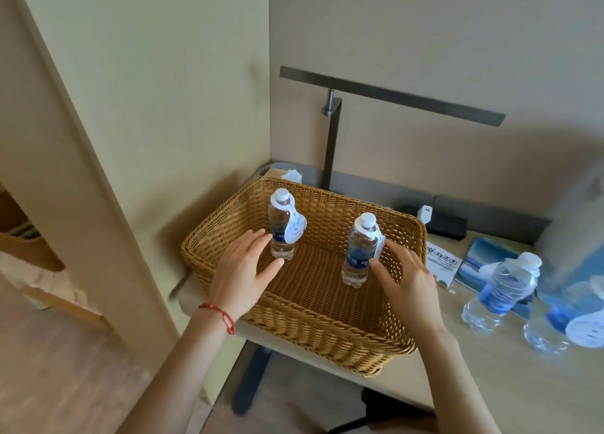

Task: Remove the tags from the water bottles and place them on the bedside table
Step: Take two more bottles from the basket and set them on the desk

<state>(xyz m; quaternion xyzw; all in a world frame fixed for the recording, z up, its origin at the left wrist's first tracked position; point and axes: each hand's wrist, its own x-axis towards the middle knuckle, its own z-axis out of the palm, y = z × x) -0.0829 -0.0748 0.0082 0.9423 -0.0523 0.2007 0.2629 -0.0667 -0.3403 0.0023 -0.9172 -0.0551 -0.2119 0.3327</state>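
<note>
Two small water bottles stand upright inside a wicker basket [225, 234] on the table. The left bottle [281, 234] carries a white paper tag [294, 226] hung from its neck. The right bottle [359, 253] has a tag [378, 242] at its neck too. My left hand [243, 267] is spread open just left of the left bottle, fingertips close to it. My right hand [403, 275] is open beside the right bottle, fingers near its lower half. Neither hand holds anything. Two more tagged bottles [500, 294] [565, 316] stand on the table at the right.
A dark desk lamp [330, 139] rises behind the basket. A leaflet [443, 260] and a blue booklet [480, 257] lie right of the basket. A black power strip with a white charger [426, 213] sits at the back. A tissue box [291, 174] is behind the basket.
</note>
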